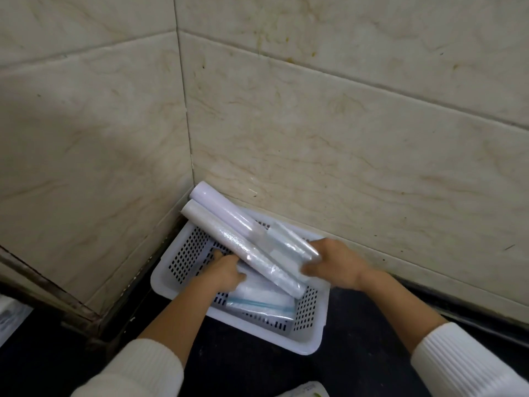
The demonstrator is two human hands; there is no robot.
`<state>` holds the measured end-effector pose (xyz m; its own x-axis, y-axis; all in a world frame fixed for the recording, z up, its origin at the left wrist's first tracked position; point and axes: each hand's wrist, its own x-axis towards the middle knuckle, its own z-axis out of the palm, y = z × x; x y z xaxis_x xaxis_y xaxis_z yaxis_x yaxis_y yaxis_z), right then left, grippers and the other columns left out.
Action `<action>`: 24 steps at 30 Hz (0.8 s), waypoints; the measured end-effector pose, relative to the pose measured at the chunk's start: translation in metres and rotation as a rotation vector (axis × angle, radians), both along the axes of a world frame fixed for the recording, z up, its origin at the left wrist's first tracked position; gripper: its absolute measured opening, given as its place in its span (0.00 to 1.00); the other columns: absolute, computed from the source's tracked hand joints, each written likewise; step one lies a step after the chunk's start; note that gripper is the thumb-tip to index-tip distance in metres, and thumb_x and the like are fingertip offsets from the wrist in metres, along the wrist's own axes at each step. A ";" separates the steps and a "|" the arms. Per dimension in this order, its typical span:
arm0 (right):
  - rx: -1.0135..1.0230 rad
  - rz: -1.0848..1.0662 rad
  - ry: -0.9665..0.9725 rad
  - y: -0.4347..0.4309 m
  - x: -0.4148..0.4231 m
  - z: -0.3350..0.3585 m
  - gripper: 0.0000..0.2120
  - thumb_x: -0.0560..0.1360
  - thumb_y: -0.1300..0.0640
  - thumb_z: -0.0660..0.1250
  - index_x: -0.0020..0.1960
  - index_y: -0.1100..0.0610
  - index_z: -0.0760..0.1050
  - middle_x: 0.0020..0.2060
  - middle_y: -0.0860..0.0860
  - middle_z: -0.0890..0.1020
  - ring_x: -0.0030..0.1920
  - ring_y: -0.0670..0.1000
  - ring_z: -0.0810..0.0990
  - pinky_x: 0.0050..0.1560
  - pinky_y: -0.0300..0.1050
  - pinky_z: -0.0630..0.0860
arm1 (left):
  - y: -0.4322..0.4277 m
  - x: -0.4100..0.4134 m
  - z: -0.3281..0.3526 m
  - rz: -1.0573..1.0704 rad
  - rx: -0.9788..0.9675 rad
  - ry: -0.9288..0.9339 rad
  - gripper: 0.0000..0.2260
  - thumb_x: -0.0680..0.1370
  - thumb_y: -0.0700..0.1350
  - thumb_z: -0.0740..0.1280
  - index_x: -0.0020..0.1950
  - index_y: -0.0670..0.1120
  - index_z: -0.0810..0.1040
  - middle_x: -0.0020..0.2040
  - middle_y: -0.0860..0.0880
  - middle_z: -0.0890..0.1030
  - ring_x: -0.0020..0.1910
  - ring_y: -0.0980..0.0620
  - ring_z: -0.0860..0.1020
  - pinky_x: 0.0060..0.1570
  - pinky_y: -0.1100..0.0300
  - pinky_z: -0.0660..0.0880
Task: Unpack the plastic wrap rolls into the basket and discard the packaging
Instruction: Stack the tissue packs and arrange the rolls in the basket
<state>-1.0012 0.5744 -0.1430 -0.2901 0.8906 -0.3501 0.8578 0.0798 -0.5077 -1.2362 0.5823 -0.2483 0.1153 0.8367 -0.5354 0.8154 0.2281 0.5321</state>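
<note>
Basket (160, 282) sits on dark counter (357, 325), jammed into the corner where the two tiled walls (343, 138) meet. Two plastic wrap rolls lie diagonally across it, front roll (243, 247) and rear roll (223, 213). Their near ends are inside, but their far ends overhang the back-left corner and nearly touch the wall. Right hand (337, 262) has fingers curled over the near end of the rear roll with the thumb by the front roll, though it's blurred. Left hand (226, 270) is down in the basket with fingertips tucked under the front roll. I can't tell whether it grips or just props. Zip bags (257, 306) lie flat on the basket floor underneath. Main risk: the rolls look longer than the basket, so they may ride the rim and roll or seesaw out the back once released. The slick film makes that more likely. Pushing them further in would jam the ends into the wall. There's no room behind or to the left, and open counter only in front and to the right. White item at the bottom edge (303, 391) may be packaging, but it's too cropped to tell.
</note>
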 end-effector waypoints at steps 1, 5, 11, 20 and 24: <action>0.017 -0.039 0.024 0.002 0.003 0.000 0.02 0.71 0.56 0.71 0.40 0.53 0.78 0.37 0.50 0.82 0.36 0.48 0.80 0.35 0.40 0.74 | -0.002 0.004 -0.001 -0.034 -0.015 -0.017 0.23 0.79 0.47 0.64 0.74 0.48 0.66 0.72 0.41 0.62 0.66 0.42 0.70 0.62 0.53 0.69; 0.028 -0.096 0.080 0.000 0.006 -0.005 0.02 0.71 0.56 0.71 0.43 0.53 0.81 0.38 0.49 0.83 0.39 0.49 0.81 0.39 0.42 0.75 | -0.007 0.016 -0.002 -0.062 -0.007 -0.042 0.22 0.78 0.40 0.65 0.72 0.45 0.69 0.65 0.44 0.74 0.58 0.46 0.77 0.58 0.54 0.75; 0.011 -0.108 0.112 -0.005 -0.009 -0.017 0.03 0.71 0.55 0.71 0.44 0.54 0.81 0.41 0.52 0.84 0.42 0.50 0.82 0.44 0.47 0.78 | -0.017 0.001 0.002 -0.029 0.001 -0.103 0.23 0.79 0.35 0.59 0.74 0.47 0.67 0.68 0.44 0.73 0.61 0.46 0.75 0.60 0.56 0.73; -0.060 0.028 0.151 0.005 -0.090 -0.029 0.06 0.70 0.54 0.75 0.43 0.53 0.80 0.37 0.48 0.81 0.39 0.50 0.81 0.37 0.40 0.75 | -0.040 -0.072 0.033 0.266 0.659 0.023 0.16 0.77 0.35 0.60 0.62 0.46 0.77 0.60 0.46 0.78 0.57 0.48 0.74 0.55 0.52 0.74; -0.122 0.101 0.058 0.005 -0.135 -0.048 0.25 0.70 0.51 0.75 0.61 0.61 0.75 0.51 0.53 0.77 0.55 0.57 0.78 0.47 0.43 0.71 | -0.057 -0.094 0.015 0.339 0.719 0.167 0.20 0.79 0.39 0.60 0.71 0.45 0.69 0.68 0.43 0.73 0.67 0.43 0.65 0.65 0.45 0.67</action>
<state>-1.1357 0.5791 -0.1915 -0.3987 0.8080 -0.4338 0.8177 0.0991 -0.5670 -1.3305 0.5248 -0.2333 -0.2400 0.9576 0.1591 0.8447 0.1253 0.5204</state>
